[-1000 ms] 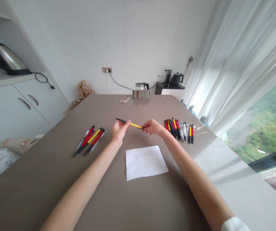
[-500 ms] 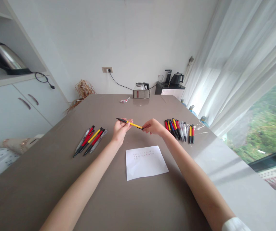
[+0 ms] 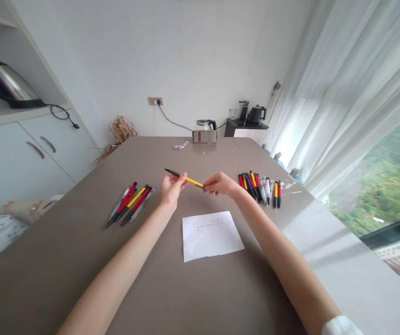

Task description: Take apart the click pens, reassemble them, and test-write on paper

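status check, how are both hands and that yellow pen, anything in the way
Left hand grips yellow-and-black pen near middle, right hand on one end. Pen held above table. Nothing seen blocking; paper lies nearer the camera.

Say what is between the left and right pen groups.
In the head view, the left hand and right hand, holding a yellow pen, are between them; the paper lies nearer the wearer.

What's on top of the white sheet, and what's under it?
On the white sheet: rows of small marks near the far edge, too small to read. The held yellow-and-black pen isn't on it. Beneath: table; anything else covered can't be seen.
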`<state>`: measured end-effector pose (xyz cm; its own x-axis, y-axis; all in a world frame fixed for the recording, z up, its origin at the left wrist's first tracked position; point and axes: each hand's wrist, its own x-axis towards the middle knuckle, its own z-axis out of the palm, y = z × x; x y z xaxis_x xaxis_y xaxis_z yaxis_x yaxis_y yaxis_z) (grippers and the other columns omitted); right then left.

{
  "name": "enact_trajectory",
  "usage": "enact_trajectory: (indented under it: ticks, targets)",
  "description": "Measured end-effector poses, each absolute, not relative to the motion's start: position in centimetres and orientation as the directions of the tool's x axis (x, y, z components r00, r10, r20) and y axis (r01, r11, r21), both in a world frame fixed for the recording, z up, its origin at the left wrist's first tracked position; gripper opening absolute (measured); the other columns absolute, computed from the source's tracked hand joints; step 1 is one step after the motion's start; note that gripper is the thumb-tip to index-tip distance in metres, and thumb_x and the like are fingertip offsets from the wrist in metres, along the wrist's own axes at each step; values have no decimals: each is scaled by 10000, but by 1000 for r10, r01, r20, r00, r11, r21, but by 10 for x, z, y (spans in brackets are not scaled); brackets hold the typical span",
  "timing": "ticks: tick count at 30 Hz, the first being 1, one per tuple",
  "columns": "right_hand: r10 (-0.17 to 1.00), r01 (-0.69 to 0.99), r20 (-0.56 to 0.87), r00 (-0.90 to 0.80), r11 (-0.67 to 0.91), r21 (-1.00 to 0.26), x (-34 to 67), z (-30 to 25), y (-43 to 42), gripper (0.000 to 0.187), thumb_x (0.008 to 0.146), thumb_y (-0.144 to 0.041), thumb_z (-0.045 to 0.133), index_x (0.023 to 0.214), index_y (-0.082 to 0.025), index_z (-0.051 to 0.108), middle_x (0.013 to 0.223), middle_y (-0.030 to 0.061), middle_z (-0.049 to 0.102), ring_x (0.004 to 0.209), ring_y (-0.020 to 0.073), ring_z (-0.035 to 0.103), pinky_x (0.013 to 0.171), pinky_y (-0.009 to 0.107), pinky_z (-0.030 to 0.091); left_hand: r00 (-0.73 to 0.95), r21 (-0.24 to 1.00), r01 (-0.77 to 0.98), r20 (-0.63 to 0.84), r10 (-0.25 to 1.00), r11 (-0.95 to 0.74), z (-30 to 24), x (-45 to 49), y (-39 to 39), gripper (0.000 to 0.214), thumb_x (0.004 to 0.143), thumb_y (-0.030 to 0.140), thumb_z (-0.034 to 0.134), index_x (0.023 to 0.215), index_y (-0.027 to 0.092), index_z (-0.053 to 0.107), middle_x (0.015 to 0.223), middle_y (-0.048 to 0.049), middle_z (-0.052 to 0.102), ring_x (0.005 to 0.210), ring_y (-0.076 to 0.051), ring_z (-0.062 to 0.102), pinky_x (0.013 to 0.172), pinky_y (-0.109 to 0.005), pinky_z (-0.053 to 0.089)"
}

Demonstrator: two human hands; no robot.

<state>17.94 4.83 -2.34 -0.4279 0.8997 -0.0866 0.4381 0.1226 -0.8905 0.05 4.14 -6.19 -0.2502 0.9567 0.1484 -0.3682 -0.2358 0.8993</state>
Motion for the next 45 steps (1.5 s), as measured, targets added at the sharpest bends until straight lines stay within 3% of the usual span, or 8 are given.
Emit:
enact_trajectory:
  ticks: [12,21,31,39,45]
  targets:
    - [931,403,-105,-349,47,-914,178,-18,44,195,634,-94,554,790,-86,672,699,63,656,521,68,519,429,143,409,-117,874,-451,141,983,-179,-57,2,37,253,674,121,600,881,150,459,902,-77,636,864,-150,603,871,-365,420]
    - [931,313,-159,-328,-52,-948,182,-15,43,170,656,-130,587,796,-81,670,713,72,662,498,52,497,439,139,405,-63,850,-486,197,978,-202,-58,2,36,197,697,110,568,833,163,436,954,-70,615,923,-153,583,902,-359,399]
    - [903,232,-195,-383,-110,-966,192,-26,52,182,643,-169,635,801,-87,671,726,81,667,487,47,497,430,130,400,-7,842,-493,247,969,-218,-53,4,31,220,679,121,588,830,171,436,941,-61,616,944,-158,574,902,-366,391]
    - [850,66,-206,-485,-199,-978,200,-30,56,150,637,-137,633,770,-73,661,717,82,666,457,37,480,440,127,420,22,844,-477,292,956,-247,-47,5,27,237,668,137,600,833,184,435,936,-50,616,934,-157,576,892,-359,395]
    - [833,61,-265,-487,-270,-961,200,-28,56,130,678,-102,593,793,-72,646,752,83,664,455,31,474,447,121,427,43,860,-444,301,953,-251,-44,6,25,231,675,156,592,831,188,425,943,-51,616,937,-154,573,887,-356,395]
